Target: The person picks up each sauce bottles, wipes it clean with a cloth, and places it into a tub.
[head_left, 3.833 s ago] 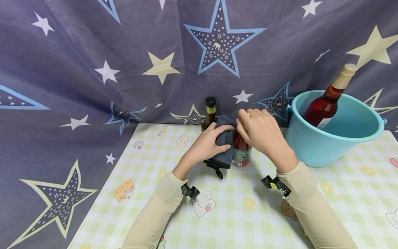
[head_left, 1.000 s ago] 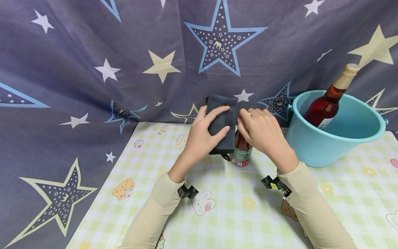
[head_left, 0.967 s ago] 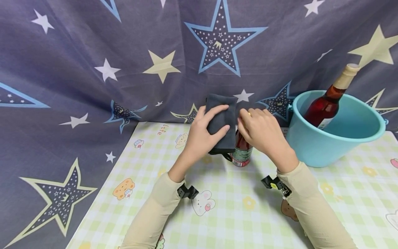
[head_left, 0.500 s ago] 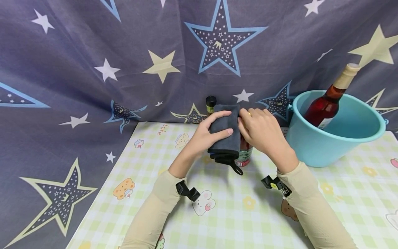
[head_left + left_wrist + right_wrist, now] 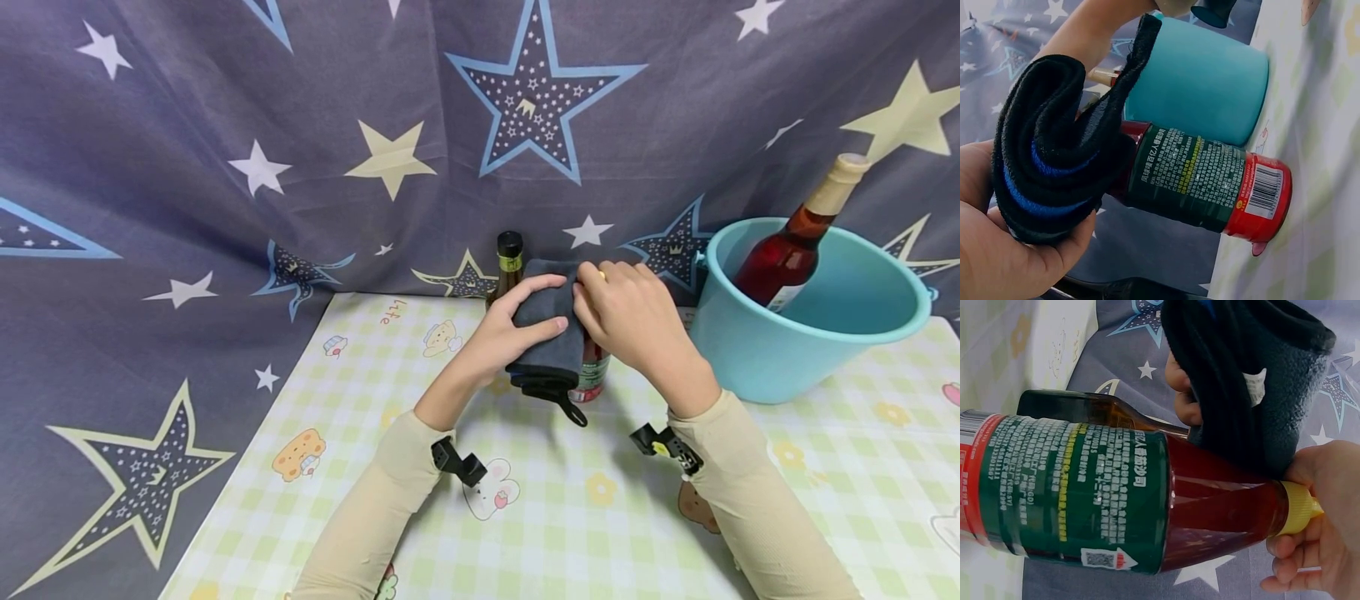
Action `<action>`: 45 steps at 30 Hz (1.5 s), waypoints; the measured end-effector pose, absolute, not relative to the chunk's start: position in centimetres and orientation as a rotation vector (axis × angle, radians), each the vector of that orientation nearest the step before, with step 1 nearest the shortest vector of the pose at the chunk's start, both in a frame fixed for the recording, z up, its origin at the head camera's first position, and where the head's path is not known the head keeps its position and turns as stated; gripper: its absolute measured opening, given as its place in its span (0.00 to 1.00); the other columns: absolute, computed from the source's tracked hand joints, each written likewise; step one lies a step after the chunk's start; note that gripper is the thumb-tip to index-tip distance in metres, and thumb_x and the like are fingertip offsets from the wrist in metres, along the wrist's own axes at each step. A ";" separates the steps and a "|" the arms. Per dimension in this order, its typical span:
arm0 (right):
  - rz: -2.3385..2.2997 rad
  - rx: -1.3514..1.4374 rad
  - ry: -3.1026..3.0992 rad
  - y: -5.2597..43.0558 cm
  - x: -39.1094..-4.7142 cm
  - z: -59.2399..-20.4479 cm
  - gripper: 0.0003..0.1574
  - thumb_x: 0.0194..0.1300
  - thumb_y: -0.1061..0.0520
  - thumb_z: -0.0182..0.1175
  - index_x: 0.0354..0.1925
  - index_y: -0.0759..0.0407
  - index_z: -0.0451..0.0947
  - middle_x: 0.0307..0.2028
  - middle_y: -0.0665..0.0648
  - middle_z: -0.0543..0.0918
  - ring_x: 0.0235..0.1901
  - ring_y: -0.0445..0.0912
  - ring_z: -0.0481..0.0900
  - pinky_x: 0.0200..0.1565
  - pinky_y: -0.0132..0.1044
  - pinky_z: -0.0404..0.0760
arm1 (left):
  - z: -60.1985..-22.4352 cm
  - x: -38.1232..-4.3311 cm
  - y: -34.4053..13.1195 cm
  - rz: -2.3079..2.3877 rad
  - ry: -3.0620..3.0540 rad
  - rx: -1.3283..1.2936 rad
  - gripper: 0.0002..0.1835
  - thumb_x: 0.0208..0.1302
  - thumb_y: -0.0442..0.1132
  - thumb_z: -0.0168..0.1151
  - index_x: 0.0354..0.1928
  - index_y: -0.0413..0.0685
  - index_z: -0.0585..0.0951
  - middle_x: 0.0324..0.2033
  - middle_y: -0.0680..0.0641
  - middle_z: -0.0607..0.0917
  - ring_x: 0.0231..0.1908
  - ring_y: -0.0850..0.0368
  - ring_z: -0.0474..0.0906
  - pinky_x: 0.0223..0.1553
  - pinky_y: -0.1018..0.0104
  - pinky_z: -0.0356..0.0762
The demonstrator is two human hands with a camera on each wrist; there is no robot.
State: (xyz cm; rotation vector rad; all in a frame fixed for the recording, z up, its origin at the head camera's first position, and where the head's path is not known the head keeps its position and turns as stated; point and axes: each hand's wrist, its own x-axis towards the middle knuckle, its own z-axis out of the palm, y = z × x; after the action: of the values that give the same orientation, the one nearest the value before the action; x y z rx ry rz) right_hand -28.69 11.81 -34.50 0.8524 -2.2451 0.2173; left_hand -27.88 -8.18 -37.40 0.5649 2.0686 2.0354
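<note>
Starry fabric [image 5: 300, 100] hangs close behind the checked worktop [image 5: 547, 533], so the far edge looks tight from my end. Near it I see the red bottle [image 5: 1085, 487] standing upright, its yellow cap [image 5: 1297, 507] pinched by the right hand [image 5: 626, 312], I judge to keep it from tipping or turning while it is rubbed. The left hand [image 5: 504, 333] curls fingers and thumb round a folded cloth [image 5: 546, 342] laid against the bottle's upper part; folding probably makes it a thicker pad (blue shows between its layers). Behind and to the left, the dark bottle [image 5: 510, 260] crowds the left fingers. On the right, the bucket [image 5: 780, 354] sits near the right wrist, with the tall bottle [image 5: 780, 254] leaning inside, neck above the rim. Most room to move, I reckon, lies on the near side, between the sleeves [image 5: 375, 508].
</note>
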 end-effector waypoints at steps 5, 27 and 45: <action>0.216 0.852 -2.240 11.8 -28.7 -34.5 0.15 0.76 0.55 0.51 0.32 0.62 0.70 0.18 0.55 0.68 0.19 0.52 0.68 0.28 0.44 0.67 | -37.5 -27.9 -8.2 2.013 2.094 0.590 0.27 0.71 0.37 0.65 0.69 0.63 0.74 0.65 0.47 0.75 0.51 0.52 0.83 0.47 0.61 0.84; 0.206 0.858 -2.218 11.8 -28.8 -34.5 0.16 0.76 0.56 0.48 0.30 0.62 0.68 0.17 0.55 0.65 0.17 0.51 0.63 0.26 0.42 0.64 | -38.3 -28.8 -9.0 1.719 2.291 0.649 0.27 0.70 0.34 0.64 0.70 0.54 0.74 0.67 0.45 0.73 0.51 0.49 0.80 0.47 0.62 0.80; 0.200 0.858 -2.217 11.9 -28.8 -34.6 0.17 0.76 0.57 0.48 0.29 0.62 0.68 0.16 0.54 0.64 0.17 0.50 0.62 0.26 0.42 0.63 | -38.4 -28.7 -9.2 1.296 2.631 0.660 0.27 0.69 0.39 0.67 0.69 0.59 0.76 0.59 0.40 0.74 0.46 0.50 0.70 0.41 0.63 0.73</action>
State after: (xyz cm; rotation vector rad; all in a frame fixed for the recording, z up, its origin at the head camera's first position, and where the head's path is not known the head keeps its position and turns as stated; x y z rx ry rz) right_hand -28.76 11.86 -34.61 0.8577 -2.2168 0.2000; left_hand -28.66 -9.20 -38.37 0.6599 2.6306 1.2960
